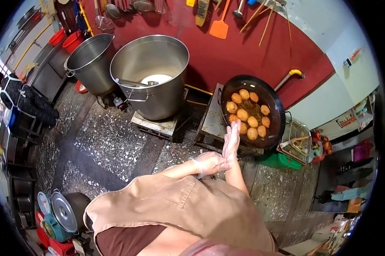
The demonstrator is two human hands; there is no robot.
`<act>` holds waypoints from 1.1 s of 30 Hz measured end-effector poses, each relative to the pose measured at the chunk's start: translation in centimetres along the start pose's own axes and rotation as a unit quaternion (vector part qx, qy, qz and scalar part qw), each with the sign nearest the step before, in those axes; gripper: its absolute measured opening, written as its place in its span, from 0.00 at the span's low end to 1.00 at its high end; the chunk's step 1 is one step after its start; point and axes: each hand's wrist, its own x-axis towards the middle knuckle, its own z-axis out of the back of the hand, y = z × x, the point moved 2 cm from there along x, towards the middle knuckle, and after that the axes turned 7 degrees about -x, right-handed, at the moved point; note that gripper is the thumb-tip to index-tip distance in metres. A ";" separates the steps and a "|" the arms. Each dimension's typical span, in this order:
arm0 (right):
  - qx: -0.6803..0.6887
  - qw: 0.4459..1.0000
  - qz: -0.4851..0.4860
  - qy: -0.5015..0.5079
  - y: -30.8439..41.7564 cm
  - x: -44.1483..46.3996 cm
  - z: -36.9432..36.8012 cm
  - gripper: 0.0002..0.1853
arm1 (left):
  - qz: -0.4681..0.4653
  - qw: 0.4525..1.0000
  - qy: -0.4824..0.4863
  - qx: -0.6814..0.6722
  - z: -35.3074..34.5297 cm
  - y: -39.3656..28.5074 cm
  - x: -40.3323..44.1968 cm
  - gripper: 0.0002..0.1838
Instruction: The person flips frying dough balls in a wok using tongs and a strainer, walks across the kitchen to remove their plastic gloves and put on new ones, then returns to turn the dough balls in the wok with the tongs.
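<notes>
Both hands wear thin clear plastic gloves. My left hand (211, 163) is closed at my right wrist, on the cuff of the right plastic glove (227, 161). Stretched out flat, my right hand (232, 138) points away from me with its fingers straight and holds nothing. Just past those fingertips is a wide dark wok (274, 106) on a stove. In its oil float several golden-brown round fried pieces (242, 114), whose exact kind I cannot tell.
Left of the wok, a large steel pot (158, 102) stands on a low burner (154, 123) with a ladle (132, 83) inside. Another tall pot (90, 64) is farther left. A wire basket with tongs (297, 143) sits right of the wok. Lidded pots (64, 211) stand at lower left.
</notes>
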 end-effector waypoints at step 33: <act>0.092 0.976 -0.131 0.147 6.3 5.9 12.1 0.12 | 0.136 0.946 -0.041 0.291 3.1 -7.4 10.5 0.23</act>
